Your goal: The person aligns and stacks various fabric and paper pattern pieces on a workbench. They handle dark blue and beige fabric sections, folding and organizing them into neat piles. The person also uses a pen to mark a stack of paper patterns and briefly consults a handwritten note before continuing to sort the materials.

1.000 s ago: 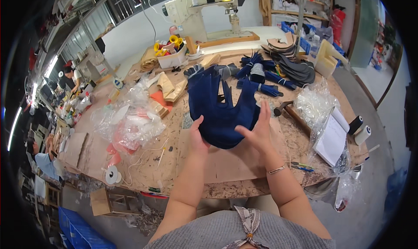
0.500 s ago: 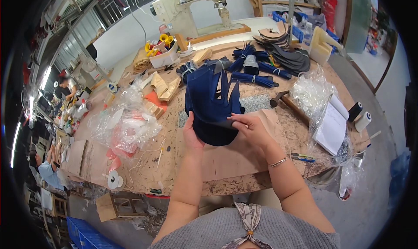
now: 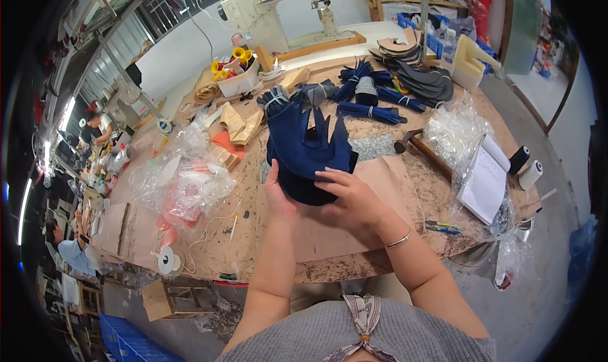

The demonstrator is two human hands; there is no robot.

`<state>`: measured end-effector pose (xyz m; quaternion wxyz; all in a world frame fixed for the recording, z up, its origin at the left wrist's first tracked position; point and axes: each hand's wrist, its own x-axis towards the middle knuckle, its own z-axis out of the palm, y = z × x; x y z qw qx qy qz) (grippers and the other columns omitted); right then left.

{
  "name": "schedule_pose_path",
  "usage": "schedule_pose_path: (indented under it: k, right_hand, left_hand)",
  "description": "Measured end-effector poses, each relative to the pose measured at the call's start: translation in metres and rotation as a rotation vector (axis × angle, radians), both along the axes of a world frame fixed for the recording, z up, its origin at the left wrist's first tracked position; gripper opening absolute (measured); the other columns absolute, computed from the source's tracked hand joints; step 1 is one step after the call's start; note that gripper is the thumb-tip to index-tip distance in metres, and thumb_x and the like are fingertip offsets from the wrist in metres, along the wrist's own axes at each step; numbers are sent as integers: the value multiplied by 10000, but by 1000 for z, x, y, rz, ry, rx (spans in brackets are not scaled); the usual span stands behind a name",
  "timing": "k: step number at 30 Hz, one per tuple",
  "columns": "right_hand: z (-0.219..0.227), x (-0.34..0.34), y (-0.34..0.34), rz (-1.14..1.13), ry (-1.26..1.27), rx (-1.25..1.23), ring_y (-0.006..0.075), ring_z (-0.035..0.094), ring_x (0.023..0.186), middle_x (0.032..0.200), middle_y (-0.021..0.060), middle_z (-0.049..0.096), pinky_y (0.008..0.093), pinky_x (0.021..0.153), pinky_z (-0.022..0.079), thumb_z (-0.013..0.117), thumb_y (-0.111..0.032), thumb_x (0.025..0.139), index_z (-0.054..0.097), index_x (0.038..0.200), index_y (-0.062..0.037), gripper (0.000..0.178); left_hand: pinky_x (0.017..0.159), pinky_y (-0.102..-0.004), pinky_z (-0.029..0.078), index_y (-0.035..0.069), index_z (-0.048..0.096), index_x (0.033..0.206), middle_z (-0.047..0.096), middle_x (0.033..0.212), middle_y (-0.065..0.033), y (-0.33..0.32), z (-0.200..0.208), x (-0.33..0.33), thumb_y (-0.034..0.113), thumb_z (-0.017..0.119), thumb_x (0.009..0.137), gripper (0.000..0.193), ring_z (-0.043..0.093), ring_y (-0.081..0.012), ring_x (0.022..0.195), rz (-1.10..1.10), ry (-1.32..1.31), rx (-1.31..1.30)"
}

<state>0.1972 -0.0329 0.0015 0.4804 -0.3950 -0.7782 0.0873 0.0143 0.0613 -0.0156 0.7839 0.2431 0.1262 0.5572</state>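
Observation:
A stack of curved navy blue fabric pieces [image 3: 307, 140] with jagged, finger-like upper ends is held up above the table. My left hand [image 3: 279, 190] grips its lower left side, the thumb in front and the other fingers hidden behind. My right hand [image 3: 352, 197] is at the lower right edge, its fingers stretched out and laid against the front of the pieces. Beneath both hands lies a brown paper sheet [image 3: 386, 191]. Behind the stack are tied bundles of navy strips [image 3: 370, 113] and a small grey roll [image 3: 365, 91].
To the right are a hammer [image 3: 430, 154], a notebook [image 3: 484, 188], thread spools [image 3: 529, 175] and pens [image 3: 443, 227]. Crumpled clear plastic [image 3: 183, 181] covers the left side. A sewing machine [image 3: 278, 20] stands at the back. Another person [image 3: 73, 251] sits far left.
My right hand has gone from pinching the stack's right edge to lying with outstretched fingers against its front. The stack has tilted slightly and shifted a little; my left hand keeps its grip.

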Motion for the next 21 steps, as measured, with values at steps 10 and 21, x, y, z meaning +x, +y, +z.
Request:
schedule_pose_path:
  k: [10,21]
  right_hand:
    - [-12,1,10,-157,436,-71,297,637,893,1090,136,610,314,751,513,639,8,815,641,1008,-57,204]
    - [-18,0,6,-137,196,-1,303,624,914,1073,136,593,344,741,513,707,-27,751,626,1010,-78,276]
  left_hand:
    - [1032,-414,394,43,540,1252,570,1271,-103,-3,3,5,391,467,962,459,532,-269,1175,38,47,-34]
    - [1045,-420,388,36,516,1279,539,1311,-111,6,-7,8,371,387,997,457,509,-276,1205,77,36,-52]
